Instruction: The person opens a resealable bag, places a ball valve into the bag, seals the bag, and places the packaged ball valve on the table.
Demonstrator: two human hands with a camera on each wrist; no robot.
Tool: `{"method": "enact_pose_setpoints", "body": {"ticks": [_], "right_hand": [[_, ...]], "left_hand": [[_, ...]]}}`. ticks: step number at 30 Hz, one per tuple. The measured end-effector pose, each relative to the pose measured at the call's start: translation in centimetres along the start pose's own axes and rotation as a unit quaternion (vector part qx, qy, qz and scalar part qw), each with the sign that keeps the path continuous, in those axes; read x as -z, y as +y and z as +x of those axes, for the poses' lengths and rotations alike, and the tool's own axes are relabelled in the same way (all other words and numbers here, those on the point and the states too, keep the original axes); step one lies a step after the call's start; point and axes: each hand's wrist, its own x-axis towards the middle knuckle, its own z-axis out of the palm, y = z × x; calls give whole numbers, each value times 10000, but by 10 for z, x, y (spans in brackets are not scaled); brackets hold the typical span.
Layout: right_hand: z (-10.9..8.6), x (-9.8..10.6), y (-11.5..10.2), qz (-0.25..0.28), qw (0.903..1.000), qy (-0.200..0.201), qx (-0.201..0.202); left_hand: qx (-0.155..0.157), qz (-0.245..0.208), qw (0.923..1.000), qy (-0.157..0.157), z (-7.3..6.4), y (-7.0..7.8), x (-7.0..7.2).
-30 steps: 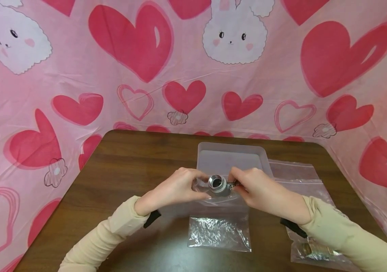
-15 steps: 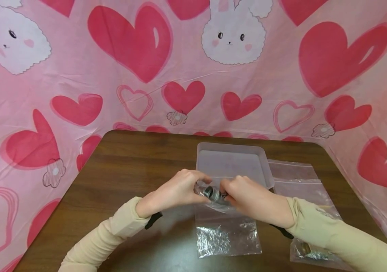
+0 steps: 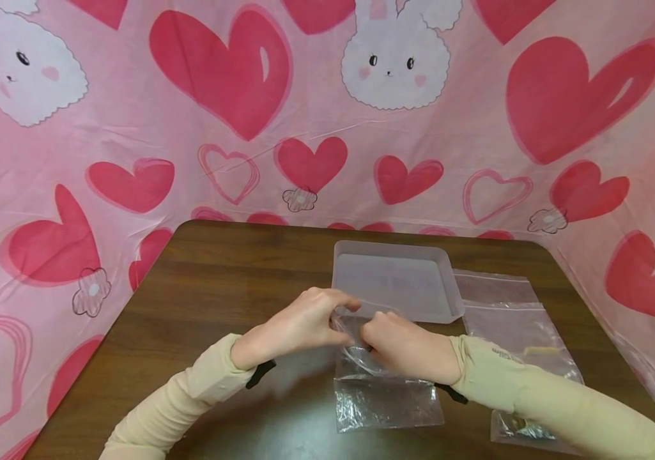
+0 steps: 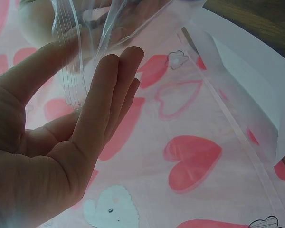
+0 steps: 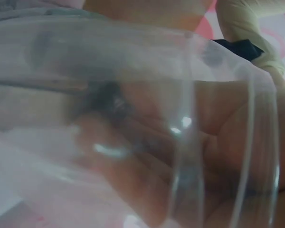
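My left hand (image 3: 298, 326) grips the mouth of a clear zip bag (image 3: 387, 406), its thumb and fingers holding it spread. In the left wrist view, the bag's ribbed zip strip (image 4: 69, 66) runs between the thumb and straighter fingers. My right hand (image 3: 408, 345) reaches into the bag, palm down. Through the clear film in the right wrist view, its fingertips pinch a blurred dark part of the threaded metal fitting (image 5: 107, 97). From the head view, the fitting is mostly hidden by the hand and film. The bag's lower end lies over the brown table (image 3: 235, 275).
A shallow translucent tray (image 3: 396, 281) stands just beyond the hands. To its right lies a larger clear zip bag (image 3: 511, 319). Another bag with brassy contents (image 3: 525, 425) sits by the right forearm. A pink heart-print cloth (image 3: 310, 83) hangs behind the table.
My right hand has moved left and down into the bag with the metal fitting, which was in plain view above the bag's mouth. The left hand has barely moved.
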Motion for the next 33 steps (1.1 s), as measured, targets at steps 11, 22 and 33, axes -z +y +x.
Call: {"method": "enact_pose_setpoints", "body": {"ticks": [11,22,33], "right_hand": [[4,-28,-1,-149,9995,-167,-240],[0,-11,-3,182,9996,-159,-126],[-32,51,1,569,9882,1294,584]], "left_hand": [[79,-200,9997,-132,1,-4,-6],[-36,-138,9998,-99,0,-3,-5],[-68,-323,9994,69,-1,-2,-5]]}}
